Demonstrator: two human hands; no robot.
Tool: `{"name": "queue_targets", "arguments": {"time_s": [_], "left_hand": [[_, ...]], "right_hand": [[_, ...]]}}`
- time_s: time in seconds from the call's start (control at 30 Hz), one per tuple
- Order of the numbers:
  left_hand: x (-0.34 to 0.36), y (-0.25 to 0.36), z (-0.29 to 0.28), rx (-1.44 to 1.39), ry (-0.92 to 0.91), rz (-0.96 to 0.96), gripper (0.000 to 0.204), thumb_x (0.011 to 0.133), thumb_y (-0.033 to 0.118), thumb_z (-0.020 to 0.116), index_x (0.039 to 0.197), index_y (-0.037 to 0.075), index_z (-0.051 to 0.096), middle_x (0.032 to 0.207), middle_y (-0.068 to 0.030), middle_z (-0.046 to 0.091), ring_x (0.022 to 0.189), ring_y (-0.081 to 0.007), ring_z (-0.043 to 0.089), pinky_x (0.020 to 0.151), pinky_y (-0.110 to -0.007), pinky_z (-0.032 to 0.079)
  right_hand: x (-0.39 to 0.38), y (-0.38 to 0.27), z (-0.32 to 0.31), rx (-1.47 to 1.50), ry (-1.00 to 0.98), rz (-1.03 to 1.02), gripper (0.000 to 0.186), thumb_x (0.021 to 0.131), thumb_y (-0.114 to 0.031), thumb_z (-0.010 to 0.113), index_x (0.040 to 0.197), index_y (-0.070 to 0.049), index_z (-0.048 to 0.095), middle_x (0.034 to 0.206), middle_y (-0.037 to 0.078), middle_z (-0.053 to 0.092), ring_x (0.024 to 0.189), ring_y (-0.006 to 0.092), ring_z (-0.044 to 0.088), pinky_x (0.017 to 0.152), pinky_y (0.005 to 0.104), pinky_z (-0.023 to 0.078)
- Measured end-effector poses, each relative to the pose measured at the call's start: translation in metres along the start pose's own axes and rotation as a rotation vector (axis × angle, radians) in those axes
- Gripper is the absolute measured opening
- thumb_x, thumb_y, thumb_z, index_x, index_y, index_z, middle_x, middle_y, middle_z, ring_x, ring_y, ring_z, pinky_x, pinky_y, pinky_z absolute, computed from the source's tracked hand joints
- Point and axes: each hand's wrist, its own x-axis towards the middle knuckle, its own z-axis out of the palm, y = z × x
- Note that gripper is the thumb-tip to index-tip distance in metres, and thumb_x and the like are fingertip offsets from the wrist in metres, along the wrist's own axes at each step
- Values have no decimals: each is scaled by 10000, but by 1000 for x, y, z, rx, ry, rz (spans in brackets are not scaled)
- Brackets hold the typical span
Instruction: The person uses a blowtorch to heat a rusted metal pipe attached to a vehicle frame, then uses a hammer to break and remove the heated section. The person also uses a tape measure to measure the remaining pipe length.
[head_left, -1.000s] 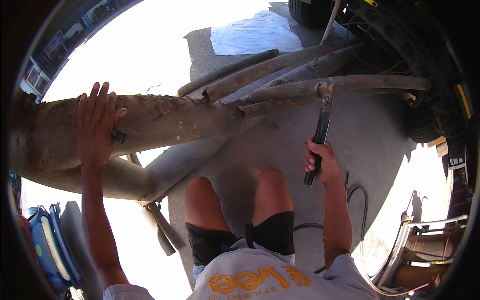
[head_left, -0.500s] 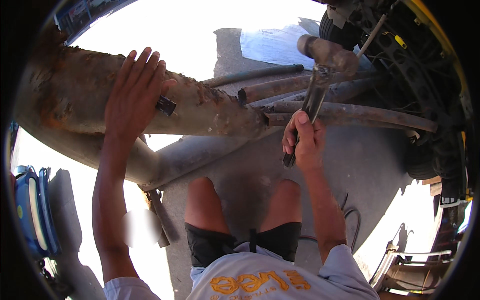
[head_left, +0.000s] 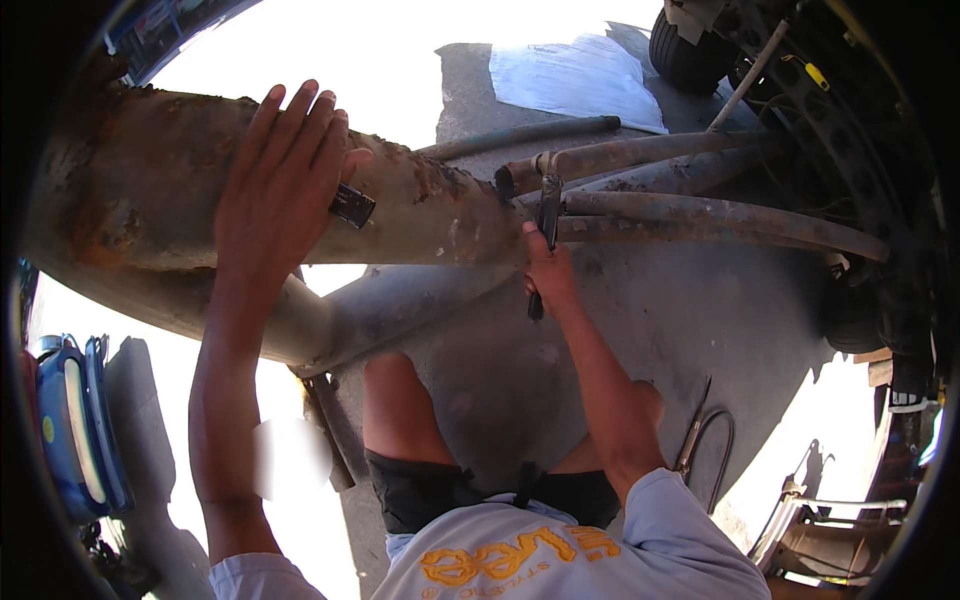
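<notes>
My left hand [head_left: 280, 185] lies flat on a thick rusty metal pipe [head_left: 420, 210], fingers stretched out. The end of a short black bar [head_left: 353, 206] pokes out beside its palm, below the thumb; the rest is hidden under the hand. My right hand [head_left: 550, 270] is closed around the dark handle of a hammer [head_left: 549, 205], just off the pipe's right end. The hammer's head is at the top, seen narrow against the thinner pipes behind it.
Several thinner rusty pipes [head_left: 700, 207] reach right toward a dark vehicle frame with a tire [head_left: 685, 55]. A white printed sheet [head_left: 575, 75] lies beyond. A blue case [head_left: 75, 430] stands at left. A dark hose [head_left: 725, 450] lies on the floor at right.
My right hand has brought the hammer left and lower, closer to the thick pipe's end. My left hand keeps its place on the pipe while the view shifts slightly.
</notes>
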Motion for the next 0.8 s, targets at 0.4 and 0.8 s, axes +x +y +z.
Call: {"name": "queue_targets", "arguments": {"time_s": [0.4,0.8], "left_hand": [[-1,-1,2,-30,-97,-22,418,1041,243,695,1413,54,672,1536,-121,625,1522,-288,494,1310,-532,331],[-2,-1,-8,-88,62,-38,576,1045,359,694,1585,203,566,1677,-44,512,1599,-279,402,1313,-549,288]], "right_hand": [[-80,-10,-61,80,37,-257,725,968,-788,629,796,-100,481,592,6,486,456,110,470,435,310,377],[-8,36,13,270,-38,42,808,922,-903,553,788,-119,411,584,-5,418,448,127,435,436,335,392]]}}
